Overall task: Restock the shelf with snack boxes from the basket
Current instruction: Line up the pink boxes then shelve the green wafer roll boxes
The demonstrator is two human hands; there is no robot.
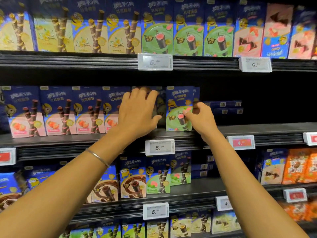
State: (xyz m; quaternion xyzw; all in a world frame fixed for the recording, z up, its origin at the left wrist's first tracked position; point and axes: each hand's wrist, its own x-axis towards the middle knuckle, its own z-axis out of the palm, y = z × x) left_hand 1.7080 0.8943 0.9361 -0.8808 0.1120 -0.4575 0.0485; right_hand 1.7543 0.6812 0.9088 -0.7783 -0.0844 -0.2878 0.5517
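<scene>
On the middle shelf [257, 129] a green-fronted snack box [178, 107] stands upright. My right hand [200, 119] pinches its right edge with curled fingers and thumb. Just left of it stands a darker snack box [160, 107], mostly hidden behind my left hand [137, 112], whose spread fingers lie over its top and front. A row of pink strawberry boxes [58, 110] fills the shelf to the left. The basket is out of view.
To the right of the green box the middle shelf is dark, with flat blue boxes [224, 107] lying far back. Price tags [159, 147] line the shelf edges. Full rows of boxes stand on the shelf above and the shelves below.
</scene>
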